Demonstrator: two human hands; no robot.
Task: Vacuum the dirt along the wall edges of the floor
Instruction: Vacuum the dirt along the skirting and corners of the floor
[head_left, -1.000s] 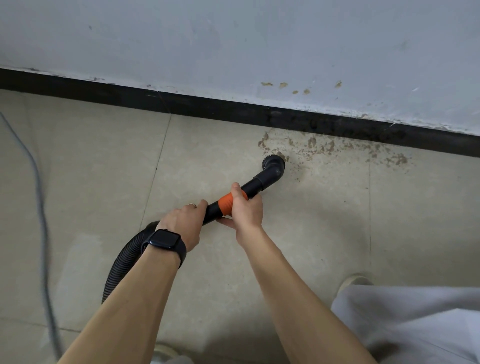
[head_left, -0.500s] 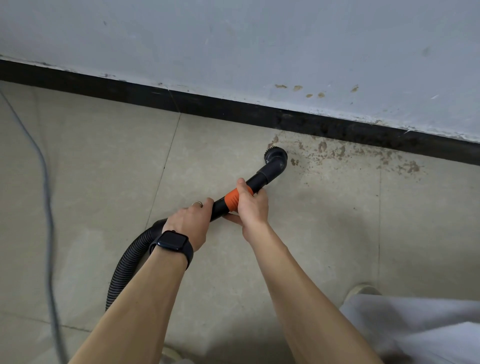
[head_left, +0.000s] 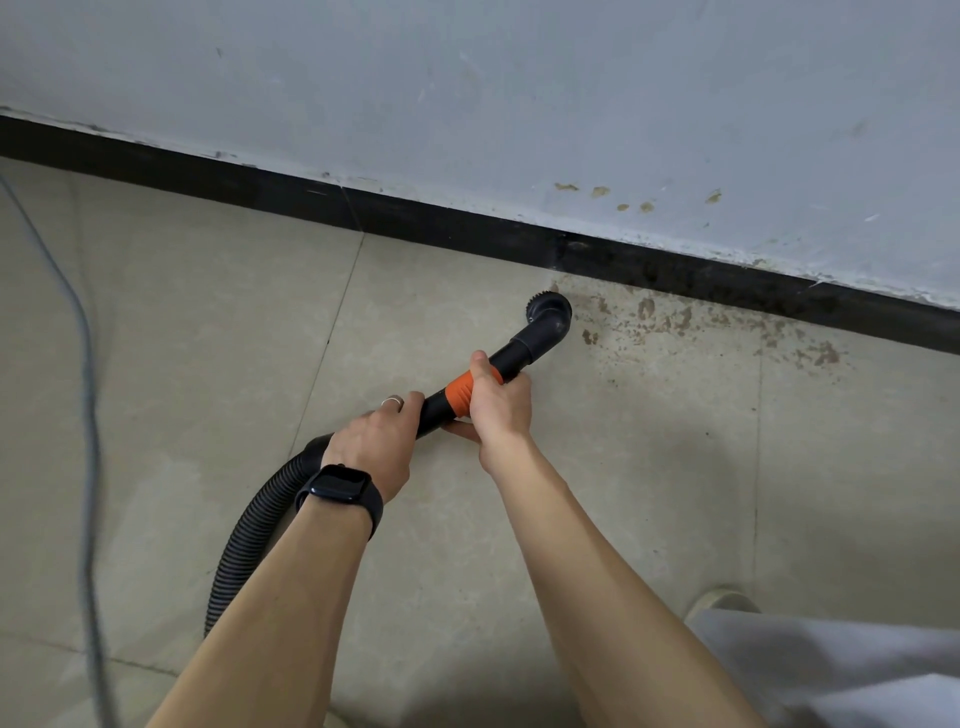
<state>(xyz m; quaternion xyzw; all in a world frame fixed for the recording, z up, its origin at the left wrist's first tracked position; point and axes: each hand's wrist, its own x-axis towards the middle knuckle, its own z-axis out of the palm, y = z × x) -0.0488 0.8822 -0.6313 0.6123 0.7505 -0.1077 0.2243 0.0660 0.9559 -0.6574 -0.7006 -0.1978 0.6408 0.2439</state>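
A black vacuum wand with an orange collar (head_left: 460, 395) ends in a round elbow nozzle (head_left: 549, 313) pressed to the beige tiled floor (head_left: 208, 332), just short of the black skirting (head_left: 441, 228). Brown dirt (head_left: 675, 319) is scattered along the skirting to the right of the nozzle. My right hand (head_left: 501, 405) grips the wand at the orange collar. My left hand (head_left: 374, 447), with a ring and a black watch, grips the wand lower down, where the ribbed black hose (head_left: 254, 525) begins.
A grey cable (head_left: 85, 364) runs down the floor at the far left. The pale wall (head_left: 519, 104) above the skirting has a few brown spots. My shoe tip (head_left: 719, 600) and grey trouser leg (head_left: 841, 670) are at the lower right.
The nozzle has moved up toward the skirting and sits at the left end of the dirt patch. The dirt specks that lay left of the nozzle are gone. Both hands keep their grip.
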